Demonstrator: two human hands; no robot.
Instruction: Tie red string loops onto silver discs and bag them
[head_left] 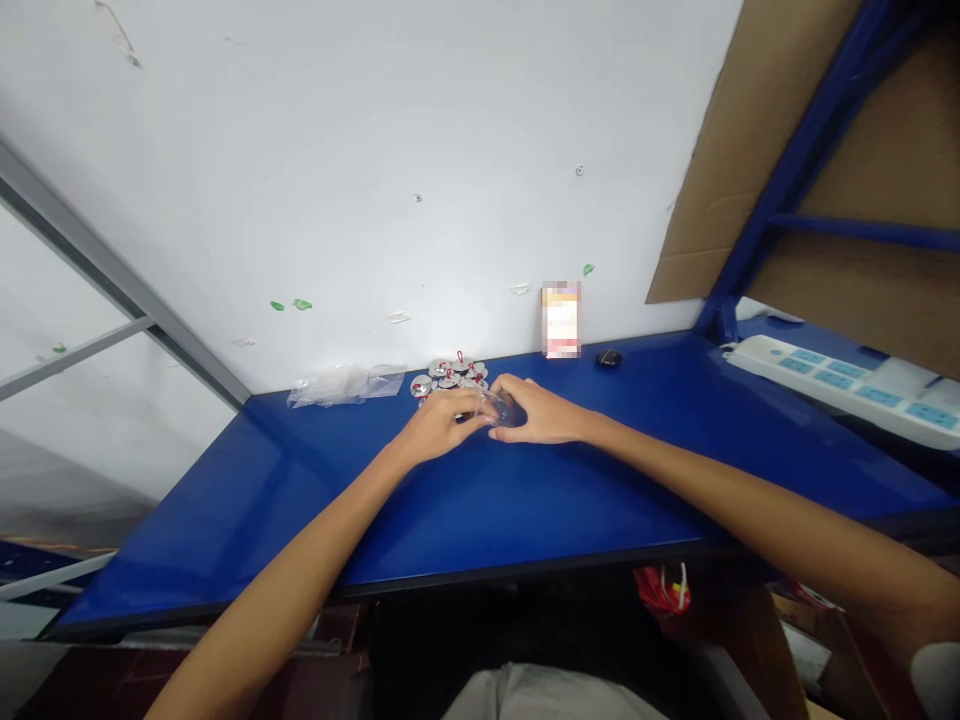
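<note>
Both of my hands meet over the middle of a glossy blue table (570,500). My left hand (439,425) and my right hand (536,410) pinch a small clear plastic bag (501,408) between their fingertips. Just behind the hands, near the wall, lies a cluster of round silver discs with red loops (452,376). What is inside the bag is too small to tell.
A heap of clear plastic bags (341,385) lies at the back left by the white wall. A small card (561,320) leans on the wall, with a small black object (608,357) beside it. A white power strip (840,385) sits at right under a blue shelf frame (795,170).
</note>
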